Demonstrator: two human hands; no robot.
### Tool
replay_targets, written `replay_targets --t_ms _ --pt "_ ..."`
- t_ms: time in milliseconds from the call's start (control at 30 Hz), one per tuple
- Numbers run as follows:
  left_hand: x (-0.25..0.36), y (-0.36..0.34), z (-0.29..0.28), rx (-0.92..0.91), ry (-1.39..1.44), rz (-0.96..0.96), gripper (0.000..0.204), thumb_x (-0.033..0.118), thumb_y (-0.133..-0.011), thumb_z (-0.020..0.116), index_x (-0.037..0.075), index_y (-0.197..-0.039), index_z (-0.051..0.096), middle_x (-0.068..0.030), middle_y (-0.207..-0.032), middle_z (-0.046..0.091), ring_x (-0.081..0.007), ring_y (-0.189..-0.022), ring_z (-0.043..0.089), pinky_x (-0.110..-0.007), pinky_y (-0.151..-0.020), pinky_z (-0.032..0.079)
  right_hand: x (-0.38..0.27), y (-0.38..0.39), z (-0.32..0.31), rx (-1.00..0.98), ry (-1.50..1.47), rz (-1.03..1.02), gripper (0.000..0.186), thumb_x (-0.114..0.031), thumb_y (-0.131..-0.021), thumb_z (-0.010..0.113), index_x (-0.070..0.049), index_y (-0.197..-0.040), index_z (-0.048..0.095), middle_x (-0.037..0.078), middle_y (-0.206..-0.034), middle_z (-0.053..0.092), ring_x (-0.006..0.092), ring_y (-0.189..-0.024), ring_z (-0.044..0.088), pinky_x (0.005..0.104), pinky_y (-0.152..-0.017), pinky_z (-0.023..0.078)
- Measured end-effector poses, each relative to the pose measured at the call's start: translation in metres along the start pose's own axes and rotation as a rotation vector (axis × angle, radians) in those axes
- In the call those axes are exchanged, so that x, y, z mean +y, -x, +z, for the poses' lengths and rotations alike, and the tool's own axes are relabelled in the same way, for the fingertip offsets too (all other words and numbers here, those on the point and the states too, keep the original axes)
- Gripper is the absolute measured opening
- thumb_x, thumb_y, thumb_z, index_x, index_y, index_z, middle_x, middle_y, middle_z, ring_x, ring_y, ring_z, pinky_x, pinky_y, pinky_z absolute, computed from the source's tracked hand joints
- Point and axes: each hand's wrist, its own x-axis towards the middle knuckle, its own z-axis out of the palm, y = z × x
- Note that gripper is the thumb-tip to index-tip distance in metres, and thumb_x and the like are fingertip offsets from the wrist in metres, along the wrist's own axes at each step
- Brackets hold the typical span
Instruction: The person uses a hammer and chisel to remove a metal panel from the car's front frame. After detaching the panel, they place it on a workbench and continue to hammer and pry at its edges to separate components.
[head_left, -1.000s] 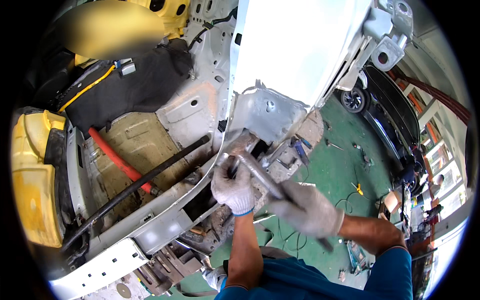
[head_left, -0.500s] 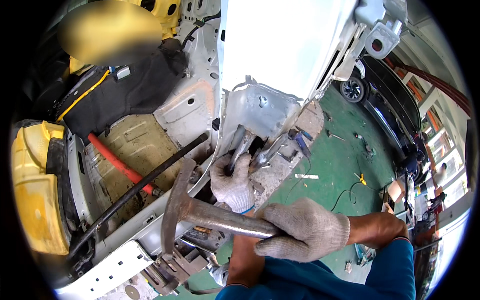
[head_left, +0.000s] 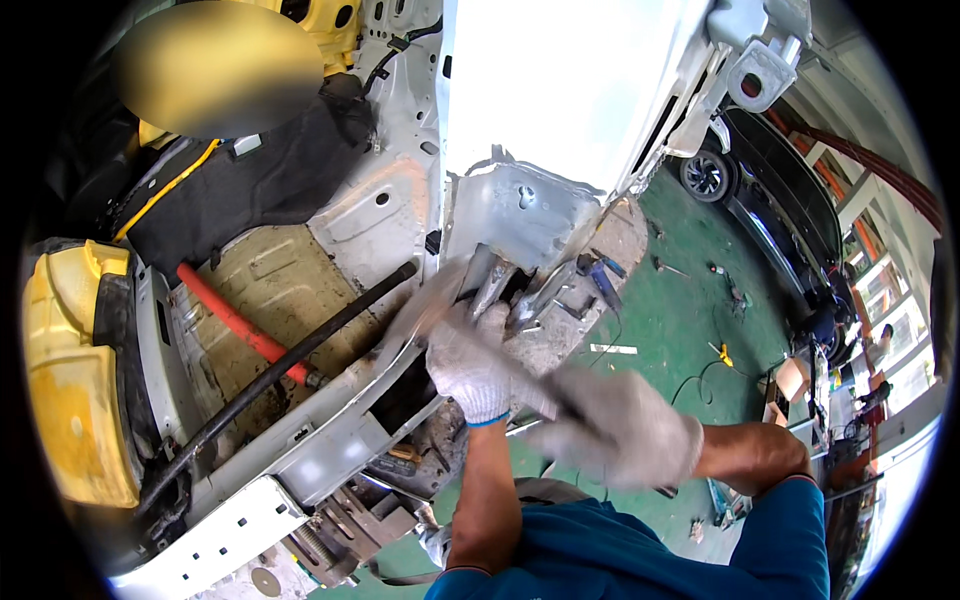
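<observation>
My right hand (head_left: 632,428), in a knitted work glove, is closed round the handle of a hammer (head_left: 515,378). The hammer is smeared by motion; its head lies toward the mouth of the car's sill, and its handle crosses in front of my left hand. My left hand (head_left: 462,366), also gloved, is closed round the lower end of a grey metal bar (head_left: 492,288). The bar's upper end leans at the opening beneath a bare metal patch (head_left: 530,215) at the foot of the white body pillar (head_left: 550,100). The hammer partly hides my left fingers.
A black rod (head_left: 290,365) and a red tube (head_left: 235,322) lie across the cabin floor and sill (head_left: 335,460). A blue-handled tool (head_left: 604,285) sits by the pillar. Tools and a cable are scattered on the green floor (head_left: 670,330). A dark car (head_left: 785,190) stands to the right.
The hammer has swung up and toward the pillar foot, its head now near the bar. My left hand stays at the bar, its grip shifted slightly.
</observation>
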Motion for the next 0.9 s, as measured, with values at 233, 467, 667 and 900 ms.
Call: replay_targets --t_ms 233,467,667,900 --pt "-0.004 -0.001 0.007 -0.036 0.654 -0.369 0.029 0.013 -0.082 0.082 -0.008 -0.100 0.073 -0.0108 -0.089 0.072 -0.0178 -0.075 0.065 -0.032 -0.071 0.054 0.030 -0.007 -0.014 -0.062 -0.114 0.381 0.034 -0.034 -0.092 0.075 -0.002 -0.102 0.067 0.012 -0.071 0.064 0.0273 -0.058 0.066 0.0374 -0.051 0.051" --pt "0.007 -0.001 0.002 -0.121 0.742 -0.523 0.039 0.012 -0.081 0.084 -0.010 -0.108 0.067 -0.0128 -0.092 0.071 -0.0167 -0.078 0.066 -0.032 -0.071 0.057 0.017 0.002 -0.013 -0.038 0.022 -0.233 0.042 -0.035 -0.090 0.078 0.002 -0.105 0.065 0.011 -0.075 0.066 0.0205 -0.061 0.066 0.0382 -0.056 0.050" --pt "-0.003 -0.017 -0.005 -0.115 -0.096 -0.393 0.034 0.024 -0.094 0.077 -0.005 -0.108 0.067 -0.0041 -0.090 0.070 -0.0149 -0.080 0.063 -0.028 -0.077 0.053 0.012 -0.004 -0.013 -0.126 -0.144 0.139 0.033 -0.032 -0.096 0.066 0.000 -0.105 0.061 0.021 -0.077 0.060 0.0381 -0.070 0.066 0.0448 -0.062 0.049" --pt "-0.029 -0.006 -0.026 -0.426 0.370 0.059 0.036 0.014 -0.089 0.070 0.001 -0.123 0.067 -0.0168 -0.107 0.073 -0.0314 -0.097 0.072 -0.041 -0.087 0.055 0.030 0.002 -0.007 -0.092 -0.177 0.110 0.032 -0.029 -0.095 0.069 0.001 -0.104 0.063 0.019 -0.078 0.060 0.0323 -0.066 0.060 0.0420 -0.064 0.049"
